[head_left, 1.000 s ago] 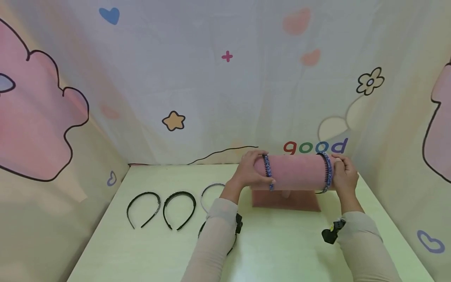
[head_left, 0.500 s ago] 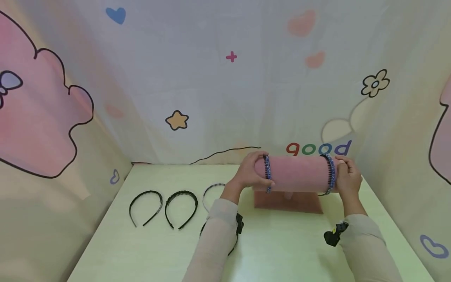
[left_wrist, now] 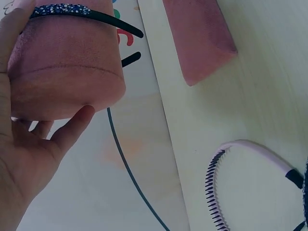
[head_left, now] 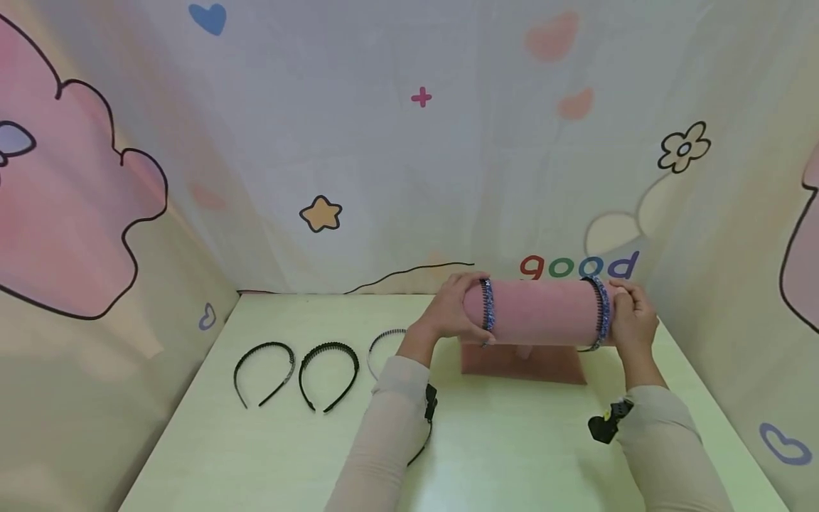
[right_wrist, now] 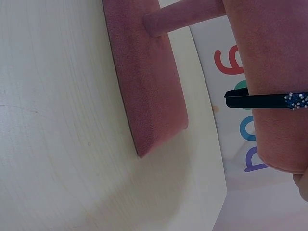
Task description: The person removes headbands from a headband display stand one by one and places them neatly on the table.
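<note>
A pink velvet headband stand has a horizontal roll [head_left: 540, 313] on a post above a slanted base [head_left: 521, 364]. Near the roll's left end sits a blue glittery headband [head_left: 489, 306] with comb teeth. My left hand [head_left: 453, 309] spans that end, thumb low on this headband and fingers at its top. In the left wrist view, the same headband [left_wrist: 62, 9] wraps the roll, its dark tips sticking out behind. A second blue glittery headband [head_left: 602, 313] circles the right end. Just beyond it, my right hand [head_left: 633, 320] grips the roll's end, partly hidden behind it.
Left on the pale table [head_left: 211, 455] lie a thin dark headband [head_left: 265, 346] and a black toothed headband [head_left: 328, 347]. A white toothed headband [head_left: 384, 336] and another dark headband [head_left: 422, 448] are partly covered by the left arm. A printed curtain [head_left: 384, 156] stands behind.
The left headband has straightened on the roll, its lower end shifting slightly left under my left thumb. My right hand keeps hold of the roll's end. The view has shifted slightly.
</note>
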A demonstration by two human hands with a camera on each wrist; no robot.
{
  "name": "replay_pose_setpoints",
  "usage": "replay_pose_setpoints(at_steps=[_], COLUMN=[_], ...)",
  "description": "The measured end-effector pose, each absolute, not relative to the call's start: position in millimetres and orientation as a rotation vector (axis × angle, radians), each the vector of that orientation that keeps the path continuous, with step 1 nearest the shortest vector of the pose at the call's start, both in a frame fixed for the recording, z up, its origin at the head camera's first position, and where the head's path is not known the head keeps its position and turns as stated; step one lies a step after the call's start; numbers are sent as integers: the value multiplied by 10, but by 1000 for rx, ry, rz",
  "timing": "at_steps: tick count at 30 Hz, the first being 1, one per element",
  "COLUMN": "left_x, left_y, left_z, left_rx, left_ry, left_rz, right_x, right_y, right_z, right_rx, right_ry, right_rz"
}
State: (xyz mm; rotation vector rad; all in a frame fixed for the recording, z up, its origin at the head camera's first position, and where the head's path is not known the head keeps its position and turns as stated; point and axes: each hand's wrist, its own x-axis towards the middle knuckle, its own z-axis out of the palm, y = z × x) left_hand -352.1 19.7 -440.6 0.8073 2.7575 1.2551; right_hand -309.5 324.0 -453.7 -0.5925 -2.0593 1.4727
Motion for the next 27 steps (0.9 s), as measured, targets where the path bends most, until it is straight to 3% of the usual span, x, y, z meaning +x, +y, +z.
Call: replay_pose_setpoints(at_steps=[11, 27], left_x=[-3606, -3581], left_y=[81, 29], left_z=[-4474, -4542], left_rx=[914, 801], left_ry=[2632, 2338], left_rz=[1390, 1664], right_x=[-3098, -3089], right_y=[3230, 3244], right_z=[-4522, -4524], right_rx=[-589, -589], right_ry=[-2060, -2047], right_rz=[1479, 1470])
